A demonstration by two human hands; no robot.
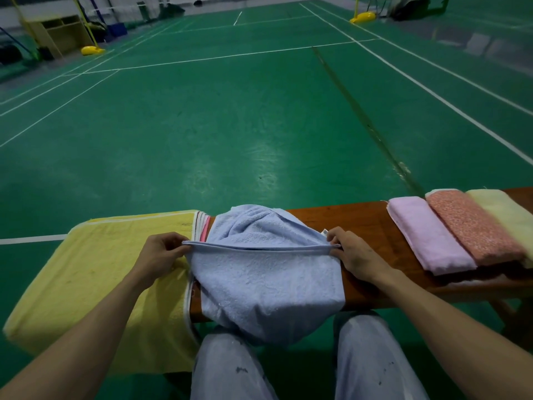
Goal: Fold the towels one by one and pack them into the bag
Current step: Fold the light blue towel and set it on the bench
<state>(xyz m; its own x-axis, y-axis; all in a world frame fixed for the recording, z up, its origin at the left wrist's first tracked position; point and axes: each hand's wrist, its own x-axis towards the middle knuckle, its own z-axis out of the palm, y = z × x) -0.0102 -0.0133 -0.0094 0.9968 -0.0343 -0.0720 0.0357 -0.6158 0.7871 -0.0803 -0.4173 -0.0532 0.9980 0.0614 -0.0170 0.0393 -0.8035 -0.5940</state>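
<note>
The blue towel (265, 278) lies across the middle of the wooden surface (354, 223), its far part bunched and its near part hanging over the front edge toward the person's knees. The left hand (161, 252) pinches one end of a hemmed edge between thumb and fingers. The right hand (350, 252) pinches the other end, so the hem runs as a taut line between them above the cloth. To fold well from here, the person should probably hold both corners at equal tension, carry the hem flat to meet the opposite edge, and smooth the bunched far part before creasing, since trapped wrinkles would make a lumpy bundle. A yellow towel (95, 269) covers the surface just to the left. To the right, a lilac towel (427, 235), a coral towel (470, 223) and a pale yellow towel (504, 209) lie folded side by side. No bag is in view.
</note>
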